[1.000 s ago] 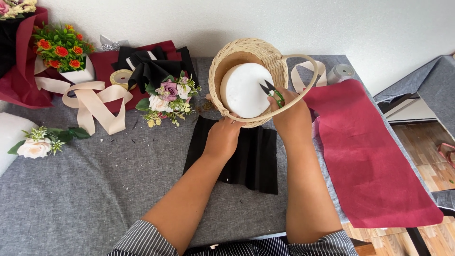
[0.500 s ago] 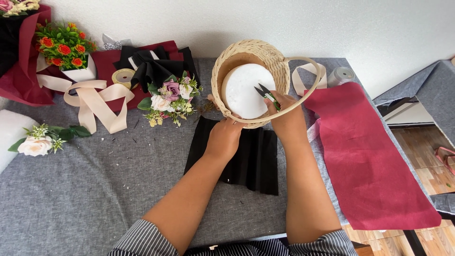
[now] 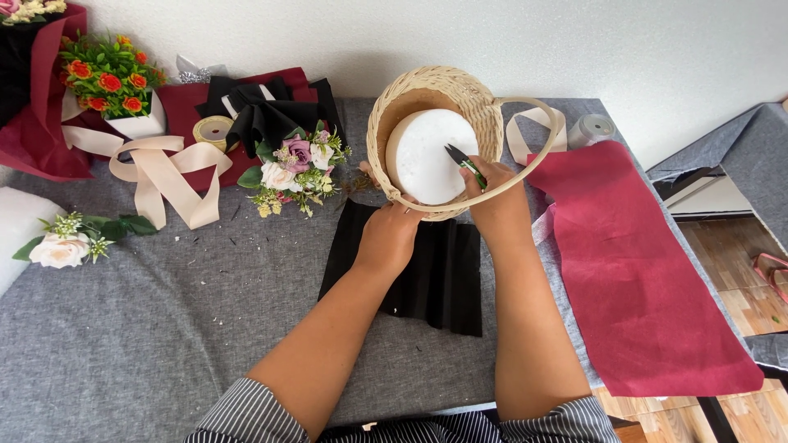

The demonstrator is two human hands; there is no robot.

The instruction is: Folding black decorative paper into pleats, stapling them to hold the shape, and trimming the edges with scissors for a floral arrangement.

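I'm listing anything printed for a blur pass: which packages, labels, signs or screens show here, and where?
No packages, labels, signs or screens show.
Nearest candidates are unmarked:
Ribbon spool, table's back left: round, beige.
Tape roll, back right: round, grey.
Pot under the orange flowers: white, plain.

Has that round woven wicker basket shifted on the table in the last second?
No. The round woven wicker basket stays put, tilted above the black pleated paper, beside the small bouquet.
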